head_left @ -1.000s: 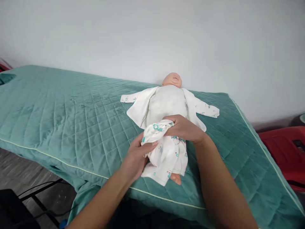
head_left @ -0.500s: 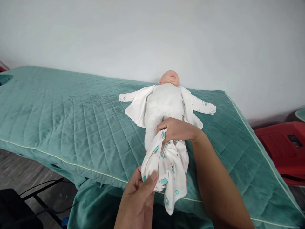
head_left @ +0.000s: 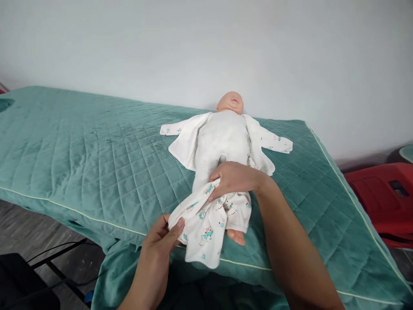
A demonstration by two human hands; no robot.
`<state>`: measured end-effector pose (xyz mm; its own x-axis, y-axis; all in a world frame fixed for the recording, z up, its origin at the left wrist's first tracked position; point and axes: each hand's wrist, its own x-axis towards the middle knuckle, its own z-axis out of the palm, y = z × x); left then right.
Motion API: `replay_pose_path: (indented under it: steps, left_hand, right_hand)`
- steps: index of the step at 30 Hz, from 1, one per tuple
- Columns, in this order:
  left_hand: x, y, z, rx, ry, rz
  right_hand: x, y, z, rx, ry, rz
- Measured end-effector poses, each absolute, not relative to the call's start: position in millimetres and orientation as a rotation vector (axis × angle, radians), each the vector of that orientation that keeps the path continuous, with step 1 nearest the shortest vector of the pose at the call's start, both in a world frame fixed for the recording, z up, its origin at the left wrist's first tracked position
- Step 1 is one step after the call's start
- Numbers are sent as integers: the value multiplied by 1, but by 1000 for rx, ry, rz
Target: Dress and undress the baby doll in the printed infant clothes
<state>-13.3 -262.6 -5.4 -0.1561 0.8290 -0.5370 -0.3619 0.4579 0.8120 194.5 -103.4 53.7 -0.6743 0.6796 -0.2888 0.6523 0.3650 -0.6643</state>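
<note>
A baby doll [head_left: 222, 135] with a soft white body lies on its back, head toward the wall. Its white printed jacket [head_left: 185, 148] is spread open with both sleeves on the arms. White baby pants [head_left: 204, 228] with a teal print cover the lower legs; a bare foot [head_left: 237, 237] sticks out of the leg on the right. My left hand [head_left: 158, 247] pinches the pants' left edge between thumb and fingers. Over the doll's upper legs, my right hand [head_left: 234, 177] is closed on the bunched upper part of the pants. The other foot is hidden.
The doll lies on a bed with a green quilted cover [head_left: 97, 150], against a pale wall [head_left: 161, 51]. To the right stands a red plastic object [head_left: 377, 198]. A black object [head_left: 26, 280] and a metal frame are at the lower left.
My left hand has moved left, drawing the pants' fabric out sideways. The foot on the right now shows much more. My right hand has stayed nearly in place, still gripping the cloth.
</note>
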Motion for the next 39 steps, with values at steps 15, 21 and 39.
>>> replay_pose_path:
  steps: [15,21,39]
  left_hand:
    - [-12,-243,-4,753,1221,928]
    - [-32,-212,-11,1059,1168,970]
    - [-10,-31,-27,2554,1532,1023]
  right_hand:
    - [200,-101,55,-1147,-2512,1343]
    - [206,-101,56,-1114,-2468,1402]
    - [204,-99,52,-1281,-2258,1162]
